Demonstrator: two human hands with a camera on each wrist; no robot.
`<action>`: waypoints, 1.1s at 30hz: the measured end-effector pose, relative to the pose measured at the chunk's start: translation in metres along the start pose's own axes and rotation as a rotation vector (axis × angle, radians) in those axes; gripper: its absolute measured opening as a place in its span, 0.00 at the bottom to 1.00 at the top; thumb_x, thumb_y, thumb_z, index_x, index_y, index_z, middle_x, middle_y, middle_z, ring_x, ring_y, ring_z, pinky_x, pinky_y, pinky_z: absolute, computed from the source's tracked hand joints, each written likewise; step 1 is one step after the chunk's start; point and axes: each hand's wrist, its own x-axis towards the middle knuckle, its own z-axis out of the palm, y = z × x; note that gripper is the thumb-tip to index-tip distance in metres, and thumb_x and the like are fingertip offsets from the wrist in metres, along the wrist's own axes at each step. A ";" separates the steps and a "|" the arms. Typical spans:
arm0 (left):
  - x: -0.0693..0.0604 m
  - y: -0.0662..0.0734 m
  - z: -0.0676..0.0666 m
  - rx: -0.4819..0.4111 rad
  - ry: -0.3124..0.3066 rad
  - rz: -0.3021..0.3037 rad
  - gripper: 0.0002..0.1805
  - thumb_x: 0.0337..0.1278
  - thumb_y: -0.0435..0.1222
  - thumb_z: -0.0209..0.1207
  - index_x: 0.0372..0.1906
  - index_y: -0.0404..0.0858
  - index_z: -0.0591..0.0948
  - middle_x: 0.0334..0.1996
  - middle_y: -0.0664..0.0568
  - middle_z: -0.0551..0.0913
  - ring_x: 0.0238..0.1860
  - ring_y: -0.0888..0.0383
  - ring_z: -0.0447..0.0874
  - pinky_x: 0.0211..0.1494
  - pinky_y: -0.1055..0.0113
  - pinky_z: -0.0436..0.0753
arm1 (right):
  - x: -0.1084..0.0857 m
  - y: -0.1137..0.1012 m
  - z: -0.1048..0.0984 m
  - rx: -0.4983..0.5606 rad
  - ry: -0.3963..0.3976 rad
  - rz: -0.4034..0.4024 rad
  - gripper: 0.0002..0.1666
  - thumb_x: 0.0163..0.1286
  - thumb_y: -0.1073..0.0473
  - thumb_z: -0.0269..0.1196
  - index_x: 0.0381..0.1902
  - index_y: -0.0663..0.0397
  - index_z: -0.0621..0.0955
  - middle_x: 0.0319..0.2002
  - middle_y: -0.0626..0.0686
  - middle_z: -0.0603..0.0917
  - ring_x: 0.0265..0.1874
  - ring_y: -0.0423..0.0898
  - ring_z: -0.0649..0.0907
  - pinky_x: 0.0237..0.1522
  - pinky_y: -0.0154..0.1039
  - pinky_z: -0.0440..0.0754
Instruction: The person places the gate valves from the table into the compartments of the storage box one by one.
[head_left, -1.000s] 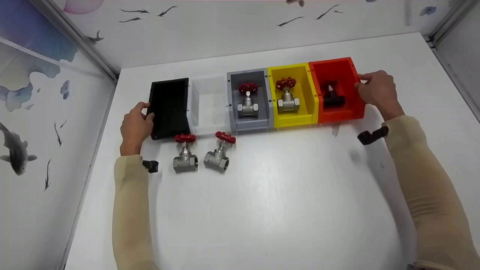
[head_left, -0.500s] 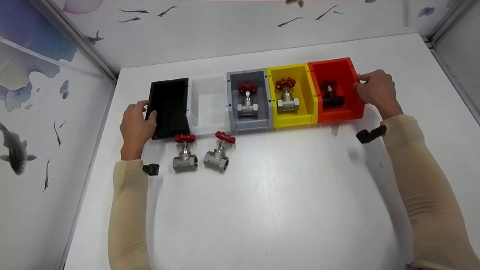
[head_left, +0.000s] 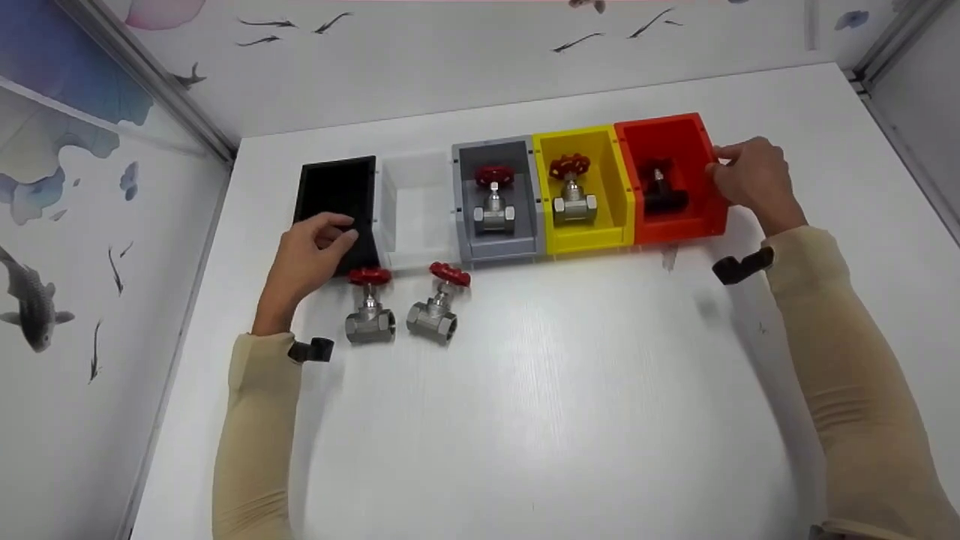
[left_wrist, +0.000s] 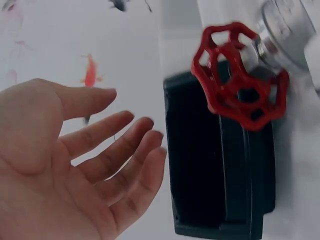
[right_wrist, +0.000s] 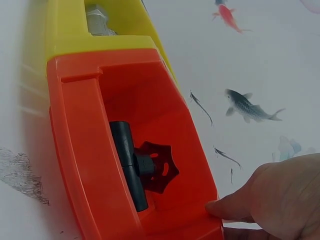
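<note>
Far left, a white wall [head_left: 150, 322] is seen, painted with leaf washes and a grey fish [head_left: 34, 309]; it is joined to the back wall [head_left: 450, 67] by a metal post [head_left: 184, 112]. Back wall marked with small dark fish. The left hand [head_left: 309, 253], sleeved in beige [head_left: 259, 435], is held at the near-left part of the black box [head_left: 324, 187]; its fingers are loosely bent and spread slightly apart; whether the box is touched cannot be told. Two red-wheeled valves are laid on the table [head_left: 570, 420]: one [head_left: 370, 327] just in front of the black box, the other [head_left: 433, 319] tilted, in front of the white box [head_left: 422, 225]. Next in the row, one valve [head_left: 494, 217] is contained in the grey box [head_left: 504, 249], one [head_left: 575, 207] in the yellow box [head_left: 592, 241], and a black-bodied one [head_left: 666, 199] in the red box [head_left: 684, 229]. The red box's right edge is pinched between thumb and fingers of the right hand [head_left: 756, 180]. Tabletop white, faintly grained, glare at centre, shaded beside both arms; a grey smudge [head_left: 670, 259] is noted below the red box. Far right, a pale side wall [head_left: 926, 105] is seen.
</note>
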 end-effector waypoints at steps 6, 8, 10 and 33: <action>-0.002 0.010 0.006 -0.086 -0.177 -0.036 0.21 0.72 0.43 0.56 0.61 0.37 0.78 0.45 0.40 0.83 0.46 0.48 0.82 0.46 0.57 0.83 | 0.000 0.001 0.000 -0.003 -0.011 0.014 0.32 0.78 0.52 0.50 0.75 0.55 0.61 0.64 0.71 0.73 0.50 0.59 0.79 0.33 0.32 0.81; -0.003 0.012 0.009 -0.116 -0.219 -0.054 0.20 0.72 0.42 0.56 0.61 0.36 0.78 0.45 0.39 0.82 0.47 0.48 0.82 0.47 0.55 0.84 | 0.000 0.002 0.000 -0.002 -0.014 0.019 0.32 0.78 0.51 0.50 0.75 0.54 0.60 0.65 0.71 0.72 0.52 0.60 0.78 0.37 0.34 0.82; -0.004 0.013 0.012 -0.147 -0.255 -0.070 0.19 0.72 0.41 0.55 0.61 0.37 0.78 0.47 0.38 0.82 0.48 0.47 0.83 0.48 0.54 0.84 | 0.001 0.002 0.000 -0.003 -0.013 0.017 0.32 0.78 0.51 0.50 0.75 0.54 0.60 0.66 0.70 0.71 0.53 0.60 0.78 0.40 0.36 0.83; -0.007 0.014 0.051 -0.456 -0.574 -0.275 0.28 0.70 0.46 0.57 0.66 0.33 0.71 0.64 0.39 0.75 0.65 0.47 0.74 0.70 0.52 0.68 | -0.001 0.002 0.001 -0.001 -0.001 0.011 0.31 0.77 0.51 0.51 0.74 0.52 0.61 0.65 0.70 0.72 0.50 0.58 0.78 0.34 0.31 0.79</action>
